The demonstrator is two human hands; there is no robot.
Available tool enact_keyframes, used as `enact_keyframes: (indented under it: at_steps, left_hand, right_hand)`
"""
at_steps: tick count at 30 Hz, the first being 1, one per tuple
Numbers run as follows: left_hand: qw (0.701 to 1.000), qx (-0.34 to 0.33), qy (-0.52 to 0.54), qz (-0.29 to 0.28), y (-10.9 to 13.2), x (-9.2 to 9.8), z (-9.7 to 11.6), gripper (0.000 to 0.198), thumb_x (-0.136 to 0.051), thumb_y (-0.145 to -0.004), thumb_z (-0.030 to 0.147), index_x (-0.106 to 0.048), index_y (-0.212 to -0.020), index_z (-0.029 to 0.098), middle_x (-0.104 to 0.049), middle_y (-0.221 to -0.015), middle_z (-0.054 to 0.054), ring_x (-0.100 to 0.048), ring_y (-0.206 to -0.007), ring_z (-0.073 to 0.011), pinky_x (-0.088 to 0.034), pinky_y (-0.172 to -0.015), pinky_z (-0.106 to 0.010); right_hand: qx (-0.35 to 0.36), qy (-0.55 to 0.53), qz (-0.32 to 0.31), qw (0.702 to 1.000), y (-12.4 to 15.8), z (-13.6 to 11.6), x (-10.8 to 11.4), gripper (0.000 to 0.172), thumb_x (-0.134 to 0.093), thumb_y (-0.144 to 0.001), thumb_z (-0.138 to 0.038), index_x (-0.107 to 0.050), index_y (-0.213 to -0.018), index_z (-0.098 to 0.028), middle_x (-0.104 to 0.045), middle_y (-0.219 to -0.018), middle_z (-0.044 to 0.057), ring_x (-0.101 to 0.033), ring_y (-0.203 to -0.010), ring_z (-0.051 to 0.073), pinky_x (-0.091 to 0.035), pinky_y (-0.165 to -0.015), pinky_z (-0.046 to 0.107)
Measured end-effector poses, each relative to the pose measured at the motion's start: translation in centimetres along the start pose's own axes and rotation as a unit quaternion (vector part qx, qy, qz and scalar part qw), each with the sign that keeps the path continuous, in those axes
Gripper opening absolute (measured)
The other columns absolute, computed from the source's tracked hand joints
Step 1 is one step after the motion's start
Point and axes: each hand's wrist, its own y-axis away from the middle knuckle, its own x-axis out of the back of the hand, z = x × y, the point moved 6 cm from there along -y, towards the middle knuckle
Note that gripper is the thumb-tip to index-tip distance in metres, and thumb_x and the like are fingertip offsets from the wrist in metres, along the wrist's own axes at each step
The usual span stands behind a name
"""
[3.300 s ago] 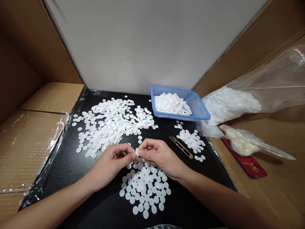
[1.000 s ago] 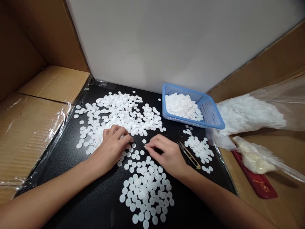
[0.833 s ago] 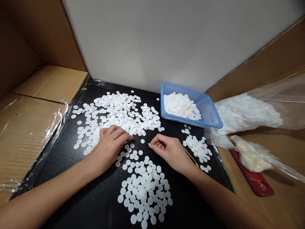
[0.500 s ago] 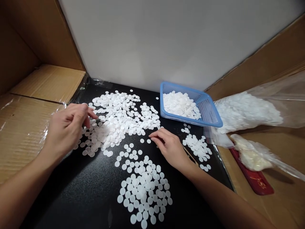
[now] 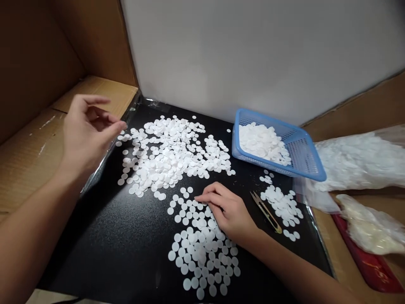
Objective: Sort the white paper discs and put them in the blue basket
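Note:
Over the left end of the black table, my left hand (image 5: 91, 128) is raised with its thumb and fingers apart and nothing visible between them. Below and right of it spreads a large heap of small white round discs (image 5: 167, 164). My right hand (image 5: 229, 209) rests low on the tabletop, fingers loosely bent and apart. Its fingertips touch the upper edge of a nearer, looser group of white discs (image 5: 202, 249), many lying singly. Whether a disc sits under those fingertips is hidden.
A blue plastic basket (image 5: 281, 171) part-filled with white discs stands at the back right. Thread snips (image 5: 265, 213) and a small disc pile (image 5: 281, 204) lie right of my right hand. Beyond are a bag of white discs (image 5: 360, 160) and a red flat object (image 5: 367, 257). Cardboard walls flank the table.
My left hand has lifted off the heap's left edge and its fingers have spread. My right hand has drawn nearer to the front group, uncovering the snips. The view has shifted left.

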Motion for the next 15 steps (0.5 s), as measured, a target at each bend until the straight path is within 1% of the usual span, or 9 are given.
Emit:
enact_keyframes:
  at_steps: [1, 2, 4, 5, 8, 10, 11, 13, 15]
  left_hand:
    - [1.0, 0.002, 0.014, 0.001, 0.0, -0.1, -0.1, 0.024, -0.082, -0.065, 0.014, -0.068, -0.083, 0.018, -0.067, -0.075, 0.001, -0.062, -0.061, -0.0094, -0.051, -0.056, -0.021]
    - [1.0, 0.012, 0.023, -0.004, 0.0, -0.2, -0.3, 0.025, -0.083, -0.064, 0.014, -0.067, -0.083, 0.018, -0.067, -0.074, 0.002, -0.06, -0.055, -0.0088, -0.052, -0.052, -0.022]
    - [0.998, 0.039, 0.034, -0.03, 0.1, -0.5, -0.8, 0.013, -0.078, -0.073, 0.023, -0.067, -0.075, 0.018, -0.064, -0.061, 0.004, -0.05, -0.037, -0.0066, -0.043, -0.036, -0.021]
    - [0.997, 0.045, 0.041, -0.045, 0.2, -0.7, -0.9, 0.016, -0.075, -0.079, 0.029, -0.066, -0.071, 0.018, -0.058, -0.051, 0.005, -0.042, -0.03, -0.0059, -0.036, -0.029, -0.021]
    - [0.995, 0.031, 0.067, -0.06, 0.3, -0.6, -0.7, 0.042, -0.062, -0.091, 0.049, -0.062, -0.06, 0.02, -0.039, -0.032, 0.008, -0.029, -0.023, -0.0064, -0.019, -0.025, -0.025]
    - [0.996, 0.016, 0.063, -0.058, 0.3, -0.3, -0.4, 0.058, -0.052, -0.094, 0.058, -0.054, -0.05, 0.022, -0.033, -0.028, 0.007, -0.026, -0.023, -0.0072, -0.015, -0.027, -0.027]
    - [0.997, 0.009, 0.05, -0.055, 0.4, -0.2, -0.3, 0.06, -0.05, -0.095, 0.058, -0.052, -0.047, 0.022, -0.033, -0.028, 0.006, -0.027, -0.025, -0.0072, -0.014, -0.028, -0.028]
    - [0.999, -0.003, 0.022, -0.05, 0.6, -0.1, 0.2, 0.048, -0.058, -0.093, 0.046, -0.055, -0.052, 0.021, -0.037, -0.034, 0.007, -0.03, -0.03, -0.0066, -0.016, -0.033, -0.027]
    - [0.999, -0.009, 0.002, -0.051, 0.8, -0.1, 0.7, 0.015, -0.069, -0.084, 0.028, -0.064, -0.073, 0.02, -0.045, -0.045, 0.008, -0.036, -0.039, -0.0062, -0.024, -0.039, -0.024]
  right_hand:
    - [0.002, 0.002, 0.001, 1.0, -0.2, -0.2, -0.1, 0.04, -0.042, -0.093, -0.003, -0.072, -0.11, -0.024, -0.062, -0.093, 0.006, -0.062, -0.085, 0.018, -0.058, -0.069, 0.032]
    - [0.008, 0.006, 0.002, 1.0, -0.6, -0.4, -0.1, 0.04, -0.042, -0.094, -0.003, -0.071, -0.113, -0.023, -0.062, -0.094, 0.007, -0.062, -0.087, 0.019, -0.058, -0.071, 0.032]
    - [0.034, 0.019, -0.008, 0.999, -1.5, -0.7, -0.5, 0.039, -0.043, -0.095, -0.004, -0.068, -0.119, -0.022, -0.061, -0.099, 0.008, -0.061, -0.093, 0.02, -0.058, -0.075, 0.035]
    - [0.051, 0.027, -0.019, 0.998, -2.0, -0.8, -0.9, 0.038, -0.044, -0.096, -0.004, -0.067, -0.121, -0.021, -0.061, -0.101, 0.009, -0.06, -0.096, 0.02, -0.058, -0.078, 0.036]
    - [0.105, 0.068, -0.063, 0.99, -2.7, -1.0, -2.1, 0.04, -0.043, -0.095, -0.002, -0.064, -0.124, -0.019, -0.062, -0.105, 0.01, -0.059, -0.098, 0.021, -0.058, -0.079, 0.038]
    - [0.139, 0.107, -0.075, 0.982, -2.5, -1.1, -2.7, 0.042, -0.041, -0.095, 0.0, -0.064, -0.124, -0.018, -0.063, -0.104, 0.011, -0.059, -0.096, 0.021, -0.058, -0.077, 0.037]
    - [0.15, 0.124, -0.07, 0.978, -2.2, -1.2, -2.8, 0.04, -0.041, -0.095, 0.0, -0.065, -0.122, -0.017, -0.063, -0.102, 0.011, -0.059, -0.094, 0.021, -0.057, -0.076, 0.036]
    - [0.145, 0.144, -0.051, 0.978, -1.7, -1.3, -2.6, 0.032, -0.044, -0.097, -0.003, -0.067, -0.117, -0.014, -0.064, -0.096, 0.011, -0.059, -0.088, 0.021, -0.056, -0.073, 0.034]
    - [0.113, 0.135, -0.043, 0.983, -1.4, -1.3, -2.2, 0.023, -0.048, -0.098, -0.01, -0.068, -0.108, -0.014, -0.064, -0.089, 0.009, -0.059, -0.082, 0.02, -0.054, -0.071, 0.033]
